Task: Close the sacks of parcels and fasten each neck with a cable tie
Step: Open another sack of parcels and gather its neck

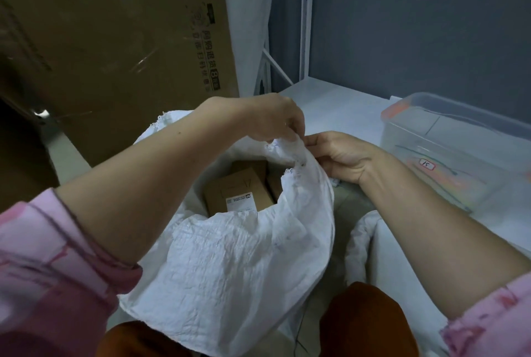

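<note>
Left grip (270, 118) | right grip (334, 152) | both pinching sack (230, 256) rim, sack hanging below

Clear tub (448, 152) on white shelf (339, 107)

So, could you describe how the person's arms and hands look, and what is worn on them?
Both forearms are bare. The pink sleeves, patterned with darker pink and purplish marks, are pushed up to about the elbows, one on each arm. The left hand and right hand wear no gloves. No watch or bracelet shows on either wrist. A ring cannot be made out clearly.
</note>
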{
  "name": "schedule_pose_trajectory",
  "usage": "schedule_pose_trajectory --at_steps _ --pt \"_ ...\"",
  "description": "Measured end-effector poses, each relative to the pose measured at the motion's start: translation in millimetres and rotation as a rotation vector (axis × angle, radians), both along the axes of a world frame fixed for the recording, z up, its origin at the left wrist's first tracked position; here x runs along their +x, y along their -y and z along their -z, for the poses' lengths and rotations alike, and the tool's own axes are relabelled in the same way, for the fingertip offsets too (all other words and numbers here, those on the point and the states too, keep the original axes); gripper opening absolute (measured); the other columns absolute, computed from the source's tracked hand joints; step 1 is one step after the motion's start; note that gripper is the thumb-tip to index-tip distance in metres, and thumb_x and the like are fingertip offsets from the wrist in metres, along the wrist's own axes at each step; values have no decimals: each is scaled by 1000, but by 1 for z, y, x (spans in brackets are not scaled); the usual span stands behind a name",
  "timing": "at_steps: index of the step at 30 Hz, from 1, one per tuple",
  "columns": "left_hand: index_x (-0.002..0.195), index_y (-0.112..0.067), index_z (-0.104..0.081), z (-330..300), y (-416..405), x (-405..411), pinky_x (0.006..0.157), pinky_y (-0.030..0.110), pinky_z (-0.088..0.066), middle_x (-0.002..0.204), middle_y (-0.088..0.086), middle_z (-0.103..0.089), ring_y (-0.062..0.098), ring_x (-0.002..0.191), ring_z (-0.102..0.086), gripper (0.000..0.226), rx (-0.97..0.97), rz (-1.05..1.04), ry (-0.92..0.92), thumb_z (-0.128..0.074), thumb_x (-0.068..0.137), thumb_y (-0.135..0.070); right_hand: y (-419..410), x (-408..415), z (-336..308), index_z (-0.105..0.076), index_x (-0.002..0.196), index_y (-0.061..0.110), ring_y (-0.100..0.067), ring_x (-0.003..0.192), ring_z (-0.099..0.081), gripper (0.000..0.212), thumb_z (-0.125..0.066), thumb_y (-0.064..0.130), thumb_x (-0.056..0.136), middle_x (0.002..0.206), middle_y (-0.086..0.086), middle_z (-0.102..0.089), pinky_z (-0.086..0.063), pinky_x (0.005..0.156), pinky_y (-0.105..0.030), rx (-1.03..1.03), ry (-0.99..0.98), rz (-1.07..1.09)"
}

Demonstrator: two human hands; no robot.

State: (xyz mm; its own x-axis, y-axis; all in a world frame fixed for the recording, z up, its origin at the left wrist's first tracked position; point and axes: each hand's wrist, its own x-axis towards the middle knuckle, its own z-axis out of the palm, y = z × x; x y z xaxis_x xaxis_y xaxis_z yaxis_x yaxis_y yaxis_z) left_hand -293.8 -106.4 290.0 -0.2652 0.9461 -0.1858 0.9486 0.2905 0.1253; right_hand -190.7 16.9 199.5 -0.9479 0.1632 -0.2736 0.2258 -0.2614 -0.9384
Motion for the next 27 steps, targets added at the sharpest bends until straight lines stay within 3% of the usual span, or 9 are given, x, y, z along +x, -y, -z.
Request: schedule_pose_trajectory --at_steps 5,8,10,12,15,17,20,23,27 --pt "113 -16 -61 11 -13 3 65 20 -39 94 -2 -58 13 77 -55 21 -25 -16 -172 -49 98 -22 3 7 -3 -69 97 0 -25 88 -61 19 -61 -3 80 92 -14 -66 -52 85 -35 -13 15 90" --pt "101 -12 -62 16 -17 -1 55 25 -40 76 -1 -55 15 66 -53 14 -113 -50 -404 -50 96 -16 12 10 -22 -72 91 6 -17 72 -60 10 -65 10 85 88 -12 -69 -49 59 -23 508 96 247" --pt "86 -11 -60 14 -22 -2 60 27 -45 72 0 -55 17 66 -54 15 -140 -76 -442 -50 96 -18 20 9 -34 -73 90 4 -20 70 -58 25 -70 28 83 87 -15 -69 -43 59 -27 803 98 258" --pt "76 -13 -55 11 -29 0 74 32 -53 70 0 -56 20 74 -60 22 -175 -88 -420 -51 96 -21 30 8 -40 -72 78 4 -25 67 -57 28 -71 32 81 73 -11 -65 -43 62 -30 969 99 201" --pt "71 -8 -57 11 -37 4 84 35 -53 69 3 -57 23 78 -61 25 -201 -82 -358 -51 94 -14 31 4 -37 -56 54 8 -19 54 -36 35 -67 22 84 53 -4 -42 -31 52 -27 1074 115 198" --pt "94 -7 -64 12 -36 3 81 34 -50 87 5 -62 23 83 -59 16 -140 -80 -327 -49 94 -11 23 3 -34 -64 68 6 -16 53 -42 21 -66 15 86 58 -3 -50 -34 51 -23 908 103 206" --pt "125 -25 -56 8 -27 -1 93 34 -48 131 -3 -50 20 113 -52 40 -31 -29 -191 -47 93 -3 4 4 -19 -64 82 8 -15 61 -53 10 -61 1 88 70 -6 -59 -45 49 -21 404 104 174" --pt "117 -29 -61 6 -19 -3 91 29 -48 112 -11 -55 14 105 -55 31 4 49 -116 -54 94 -11 -9 7 1 -64 93 5 -18 78 -60 14 -52 -2 91 85 -8 -64 -51 73 -26 26 23 93" --pt "114 -21 -64 11 -21 6 78 23 -45 107 -6 -62 13 94 -57 22 89 70 -156 -52 96 -19 -8 12 8 -63 99 4 -20 82 -60 17 -49 -1 91 87 -9 -65 -45 92 -36 -169 -51 50"
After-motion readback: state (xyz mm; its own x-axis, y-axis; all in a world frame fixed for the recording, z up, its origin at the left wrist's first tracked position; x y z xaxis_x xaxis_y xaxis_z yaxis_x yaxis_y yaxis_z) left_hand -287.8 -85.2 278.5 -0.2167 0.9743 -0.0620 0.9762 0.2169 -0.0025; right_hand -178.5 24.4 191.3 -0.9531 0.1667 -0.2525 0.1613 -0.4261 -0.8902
